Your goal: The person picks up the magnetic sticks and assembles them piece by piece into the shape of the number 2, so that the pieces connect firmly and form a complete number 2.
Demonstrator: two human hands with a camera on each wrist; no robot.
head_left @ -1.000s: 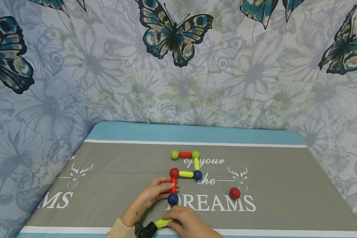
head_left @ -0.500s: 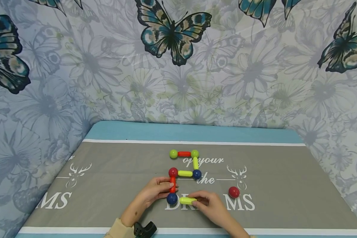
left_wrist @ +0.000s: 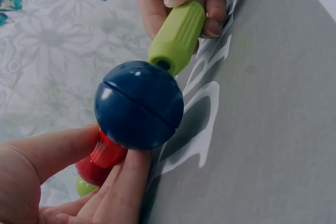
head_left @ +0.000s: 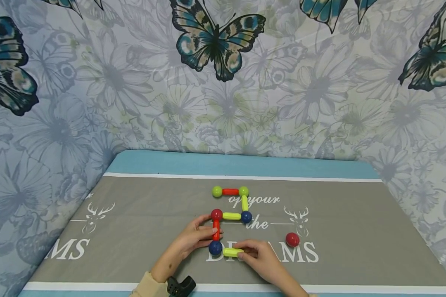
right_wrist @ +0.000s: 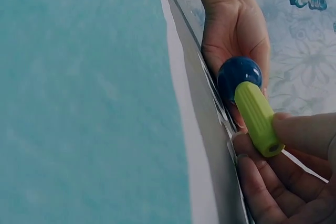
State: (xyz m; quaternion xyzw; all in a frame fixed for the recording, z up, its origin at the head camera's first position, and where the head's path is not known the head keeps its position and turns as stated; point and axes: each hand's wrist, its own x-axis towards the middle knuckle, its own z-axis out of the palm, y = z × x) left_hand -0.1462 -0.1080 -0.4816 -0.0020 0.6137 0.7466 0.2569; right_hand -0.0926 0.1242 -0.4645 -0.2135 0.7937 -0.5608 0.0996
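Observation:
My left hand (head_left: 189, 239) pinches a red magnetic rod (head_left: 216, 230), which joins a red ball (head_left: 217, 214) to a dark blue ball (head_left: 215, 248). With thumb and fingers, my right hand (head_left: 260, 258) holds a yellow-green magnetic rod (head_left: 231, 252) beside that blue ball. In the right wrist view the rod's far end (right_wrist: 253, 111) meets or overlaps the ball (right_wrist: 240, 76); I cannot tell whether they touch. From the red ball the chain runs through a yellow-green rod (head_left: 231, 216), another blue ball (head_left: 246, 217) and an upright rod (head_left: 244, 203) to green balls and a red rod.
A loose red ball (head_left: 292, 239) lies to the right on the grey printed mat (head_left: 357, 231). Blue table (head_left: 245, 165) shows along the mat's far edge. Butterfly-patterned cloth (head_left: 223, 111) hangs behind.
My right hand has carried the yellow-green rod from the mat's front edge, near my left wrist, to the blue ball's right side, then slightly closer. My left hand keeps its place.

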